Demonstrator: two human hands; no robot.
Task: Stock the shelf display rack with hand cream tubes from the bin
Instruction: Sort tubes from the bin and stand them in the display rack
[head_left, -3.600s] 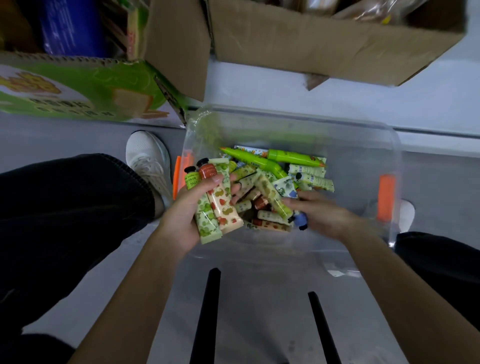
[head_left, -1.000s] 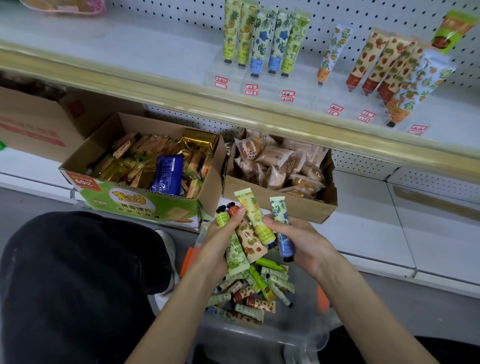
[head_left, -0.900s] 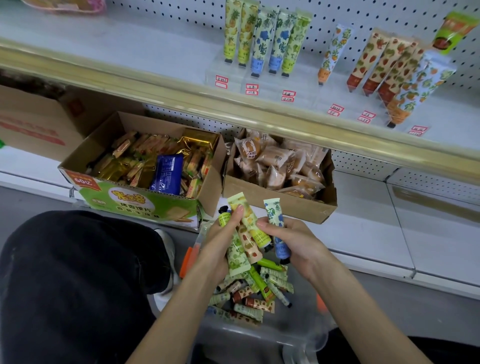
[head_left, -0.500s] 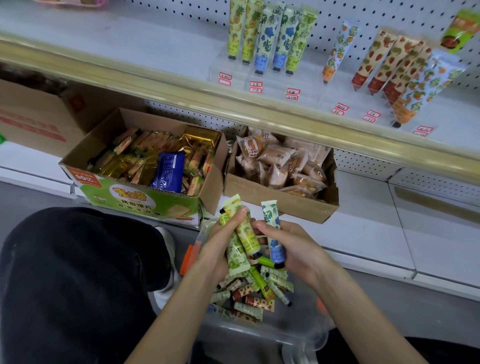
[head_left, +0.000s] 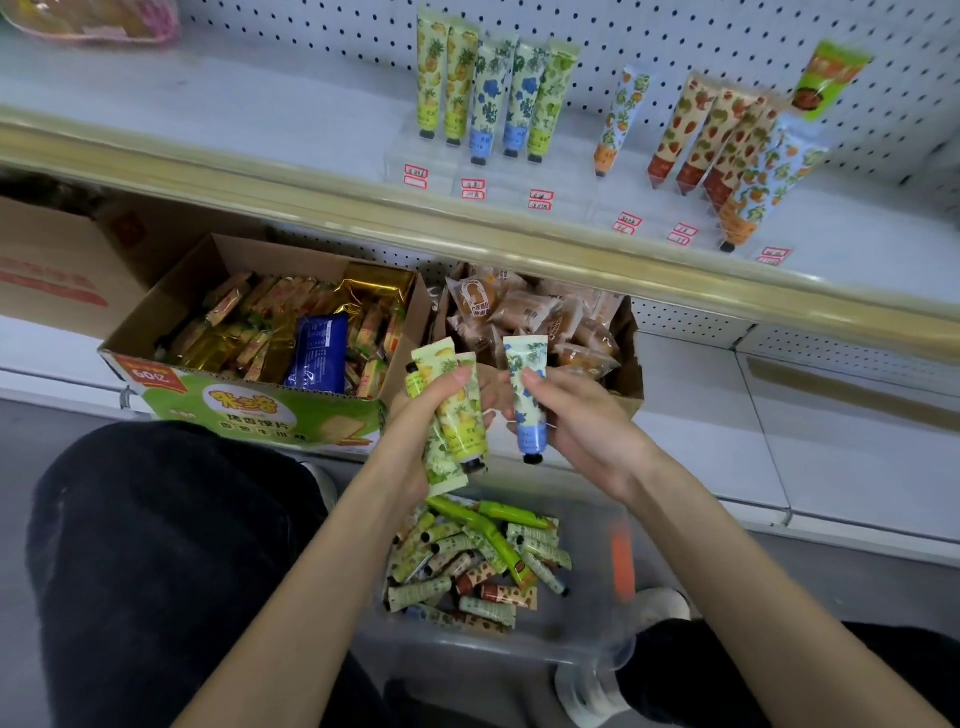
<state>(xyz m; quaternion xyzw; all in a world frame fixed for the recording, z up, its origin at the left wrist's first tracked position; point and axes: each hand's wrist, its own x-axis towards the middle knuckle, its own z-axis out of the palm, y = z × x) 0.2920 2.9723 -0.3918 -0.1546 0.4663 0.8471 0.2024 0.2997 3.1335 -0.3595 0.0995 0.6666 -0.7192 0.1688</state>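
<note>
My left hand grips a bunch of hand cream tubes, yellow and green patterned, above the clear bin. My right hand pinches a blue-flowered tube, cap down, close beside the bunch. Many more tubes lie loose in the bin on the floor. On the upper shelf, a clear display rack holds upright tubes: yellow, blue and green ones at the left, strawberry and orange ones at the right.
Two open cardboard boxes sit on the lower shelf: biscuits at left, wrapped cakes at right. A gold shelf edge runs across. My knees flank the bin. Red price tags front the rack.
I have looked up from the bin to the shelves. Both hands have risen slightly with their tubes, and the right hand's blue tube has drawn closer to the left hand's bunch.
</note>
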